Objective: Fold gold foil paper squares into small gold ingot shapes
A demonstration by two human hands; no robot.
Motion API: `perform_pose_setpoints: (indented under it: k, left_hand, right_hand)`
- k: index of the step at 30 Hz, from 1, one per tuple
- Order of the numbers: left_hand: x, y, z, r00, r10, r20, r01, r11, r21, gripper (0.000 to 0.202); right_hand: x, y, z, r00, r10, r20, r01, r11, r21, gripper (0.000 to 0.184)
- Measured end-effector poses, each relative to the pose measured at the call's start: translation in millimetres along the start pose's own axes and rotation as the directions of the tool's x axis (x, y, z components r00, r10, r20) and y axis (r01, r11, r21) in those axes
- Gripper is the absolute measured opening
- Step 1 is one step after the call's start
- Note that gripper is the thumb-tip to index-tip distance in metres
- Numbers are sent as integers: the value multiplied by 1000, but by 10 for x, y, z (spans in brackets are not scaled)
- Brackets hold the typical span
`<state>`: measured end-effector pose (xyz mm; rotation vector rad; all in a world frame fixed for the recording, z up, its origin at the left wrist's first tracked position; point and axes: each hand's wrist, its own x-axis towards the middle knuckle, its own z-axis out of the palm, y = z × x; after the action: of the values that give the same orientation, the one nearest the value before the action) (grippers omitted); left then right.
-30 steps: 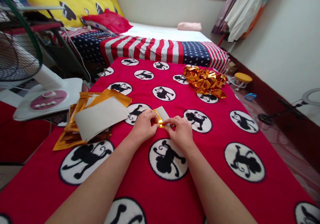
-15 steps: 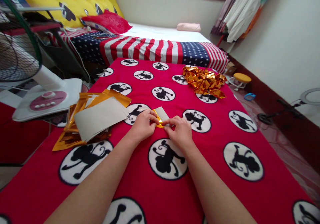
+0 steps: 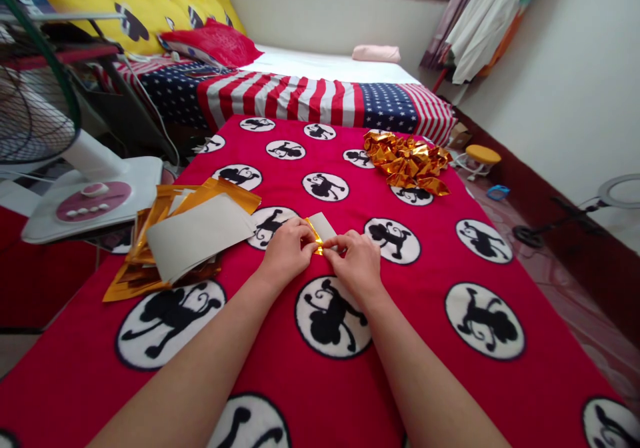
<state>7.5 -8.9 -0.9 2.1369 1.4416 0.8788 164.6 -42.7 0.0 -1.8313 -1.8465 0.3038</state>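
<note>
Between my hands lies a small sheet of gold foil paper (image 3: 323, 225), its grey-white back facing up and its near left edge folded over to show gold. The fingers of my left hand (image 3: 287, 251) are closed on the folded left edge. My right hand (image 3: 356, 261) pinches the near corner, its fingertips close to the left ones. Fingers hide part of the fold. To the left is a loose stack of gold foil sheets (image 3: 200, 235), a grey-white back uppermost. A heap of folded gold foil pieces (image 3: 407, 161) sits at the far right.
A red cloth with monkey prints (image 3: 400, 328) covers the surface under my hands. At the left stands a white fan (image 3: 100, 188). Behind is a bed (image 3: 305, 98) with a striped, starred cover. A yellow stool (image 3: 483, 155) is on the floor at the right.
Both hands stay almost in place on the foil paper. My right fingertips have shifted slightly at the near corner, and the whole view has moved a little.
</note>
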Motion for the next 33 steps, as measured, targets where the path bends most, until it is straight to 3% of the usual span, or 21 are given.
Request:
perform_pose_setpoints:
  k: [5, 14, 24, 30, 33]
  left_hand:
    - [10, -83, -43, 994, 106, 31, -104, 991, -80, 18]
    - [-25, -65, -28, 995, 91, 41, -88, 994, -66, 10]
    - [-58, -81, 35, 989, 147, -4, -147, 987, -60, 15]
    - [-45, -11, 32, 958, 283, -44, -271, 945, 183, 16]
    - [-47, 17, 59, 951, 308, -10, -300, 934, 192, 22]
  right_hand:
    - [-5, 10, -3, 1000, 1, -6, -1, 1000, 2, 8]
    - [-18, 33, 8, 999, -33, -9, 33, 999, 24, 8]
    - [39, 162, -94, 990, -109, 92, 97, 987, 129, 18]
    - [37, 187, -68, 995, -85, 44, 77, 983, 164, 22]
    - [37, 207, -81, 996, -92, 12, 88, 978, 190, 27]
